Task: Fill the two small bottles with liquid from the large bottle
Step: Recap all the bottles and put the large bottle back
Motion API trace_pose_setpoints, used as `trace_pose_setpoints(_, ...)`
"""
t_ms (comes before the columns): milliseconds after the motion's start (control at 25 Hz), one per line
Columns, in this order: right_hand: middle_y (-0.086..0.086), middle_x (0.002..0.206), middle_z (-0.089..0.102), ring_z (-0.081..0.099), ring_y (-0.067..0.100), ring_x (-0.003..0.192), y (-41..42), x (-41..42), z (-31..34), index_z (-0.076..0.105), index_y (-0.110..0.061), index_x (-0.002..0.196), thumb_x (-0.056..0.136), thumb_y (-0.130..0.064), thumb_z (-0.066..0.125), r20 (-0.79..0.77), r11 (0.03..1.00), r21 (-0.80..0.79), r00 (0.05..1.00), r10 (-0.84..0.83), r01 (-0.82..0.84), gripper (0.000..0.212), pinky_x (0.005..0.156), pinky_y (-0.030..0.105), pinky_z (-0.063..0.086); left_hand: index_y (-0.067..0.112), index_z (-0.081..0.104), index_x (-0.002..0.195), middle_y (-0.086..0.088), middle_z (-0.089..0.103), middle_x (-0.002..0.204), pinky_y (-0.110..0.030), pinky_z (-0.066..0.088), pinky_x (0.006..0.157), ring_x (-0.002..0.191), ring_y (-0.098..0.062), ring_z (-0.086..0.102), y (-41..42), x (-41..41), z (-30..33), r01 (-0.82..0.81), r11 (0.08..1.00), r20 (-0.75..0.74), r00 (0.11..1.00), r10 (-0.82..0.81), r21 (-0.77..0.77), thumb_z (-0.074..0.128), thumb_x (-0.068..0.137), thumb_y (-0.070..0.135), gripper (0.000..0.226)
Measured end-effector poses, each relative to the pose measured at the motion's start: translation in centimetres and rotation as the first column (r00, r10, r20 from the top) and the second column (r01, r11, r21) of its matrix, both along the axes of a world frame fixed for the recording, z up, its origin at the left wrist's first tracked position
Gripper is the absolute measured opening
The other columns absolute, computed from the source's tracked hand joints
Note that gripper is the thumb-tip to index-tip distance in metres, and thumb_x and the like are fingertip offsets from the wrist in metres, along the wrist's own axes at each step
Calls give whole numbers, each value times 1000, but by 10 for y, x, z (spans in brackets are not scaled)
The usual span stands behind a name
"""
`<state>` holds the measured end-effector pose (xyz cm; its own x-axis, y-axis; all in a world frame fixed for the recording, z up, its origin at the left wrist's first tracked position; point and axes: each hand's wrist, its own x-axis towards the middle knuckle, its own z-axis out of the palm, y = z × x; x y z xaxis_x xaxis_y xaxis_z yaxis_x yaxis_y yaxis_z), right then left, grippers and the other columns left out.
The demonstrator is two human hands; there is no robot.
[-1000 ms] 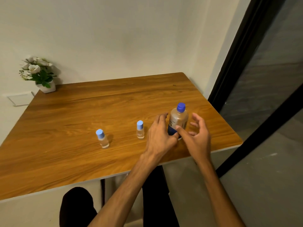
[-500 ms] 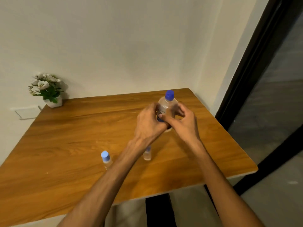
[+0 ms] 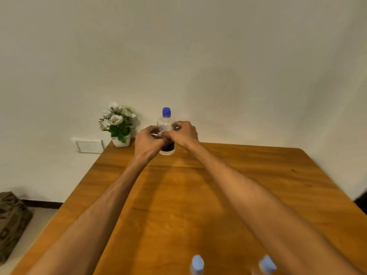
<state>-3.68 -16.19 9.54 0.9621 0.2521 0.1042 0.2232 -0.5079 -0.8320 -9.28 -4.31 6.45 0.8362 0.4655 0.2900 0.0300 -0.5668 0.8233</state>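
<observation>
The large clear bottle with a blue cap is held upright above the far part of the wooden table. My left hand and my right hand both grip its middle, hiding the dark label. The cap is on. Two small bottles with light blue caps show only their tops at the bottom edge of the view: one small bottle between my forearms, the other small bottle beside my right forearm.
A white pot of white flowers stands at the table's far left corner, close to the bottle. A wall plate is on the wall behind. A patterned cushion or bag lies on the floor at left.
Both hands closed on the large bottle, lifted it off the table and carried it up and away from me. The view tilted up and swung, so the small bottles dropped to the bottom edge.
</observation>
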Motion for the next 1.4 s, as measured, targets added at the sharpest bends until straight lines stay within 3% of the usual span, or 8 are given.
trace_pose_setpoints(360, 6, 117, 74, 69, 21, 99, 116, 93, -61, 68, -11, 122, 81, -39, 89, -18, 997, -56, 999, -50, 49, 54, 86, 31, 57, 5, 60, 143, -17, 71, 133, -45, 55, 106, 124, -33, 67, 93, 95, -61, -49, 998, -45, 998, 47, -50, 70, 90, 8, 54)
trace_pose_setpoints(520, 7, 115, 75, 65, 18, 91, 121, 101, -68, 69, -10, 120, 82, -33, 89, 12, 995, -63, 997, -78, 79, 50, 78, 27, 50, 4, 57, 143, -16, 71, 128, -36, 54, 96, 118, -31, 68, 92, 110, -72, -65, 997, -77, 995, 62, -37, 70, 90, 8, 55)
trace_pose_setpoints(640, 9, 124, 73, 70, 23, 106, 110, 90, -63, 64, -8, 128, 83, -36, 89, -2, 991, -128, 999, -42, 41, 59, 79, 27, 50, 1, 53, 138, -18, 65, 129, -34, 49, 91, 114, -28, 63, 85, 97, -73, -99, 995, -141, 986, 93, -33, 79, 88, 19, 60)
trace_pose_setpoints(760, 11, 139, 65, 65, 27, 123, 76, 65, -54, 55, -7, 142, 86, -41, 86, -24, 987, -158, 999, -26, 22, 73, 83, 28, 49, 5, 46, 149, -16, 58, 142, -43, 51, 107, 131, -34, 57, 67, 58, -67, -123, 989, -134, 985, 112, -82, 84, 86, 27, 77)
trace_pose_setpoints(880, 9, 150, 61, 61, 28, 133, 18, 30, -40, 50, -12, 152, 87, -43, 84, -16, 980, -195, 999, -37, 33, 80, 99, 36, 54, 13, 58, 143, -7, 63, 138, -44, 50, 113, 128, -23, 60, 37, -6, -54, -36, 982, -77, 997, 22, -186, 77, 93, 22, 54)
trace_pose_setpoints(1080, 0, 128, 74, 68, 18, 121, -124, -61, -4, 75, -19, 127, 83, -45, 87, -126, 991, -126, 992, 21, -37, 52, 108, 38, 54, 21, 76, 118, 5, 75, 117, -45, 58, 104, 114, -12, 68, -37, -131, -28, 97, 917, 52, 995, -83, -388, 71, 97, 17, 22)
trace_pose_setpoints(1240, -2, 108, 79, 72, 10, 104, -211, -153, 1, 80, -16, 115, 86, -27, 88, -142, 995, 96, 989, 36, -23, 33, 90, 22, 54, 20, 77, 117, 5, 76, 117, -34, 57, 95, 112, -10, 68, -105, -207, -9, 217, 912, 111, 976, -190, -347, 73, 96, 19, 21)
trace_pose_setpoints(1400, -4, 120, 77, 73, 7, 110, -279, -232, -26, 72, -19, 131, 75, -29, 95, -113, 977, 213, 994, 5, 19, 61, 96, 23, 59, 23, 68, 130, 9, 67, 125, -26, 53, 88, 112, -7, 63, -140, -261, -34, 212, 937, 28, 977, -212, -279, 87, 84, 23, 50)
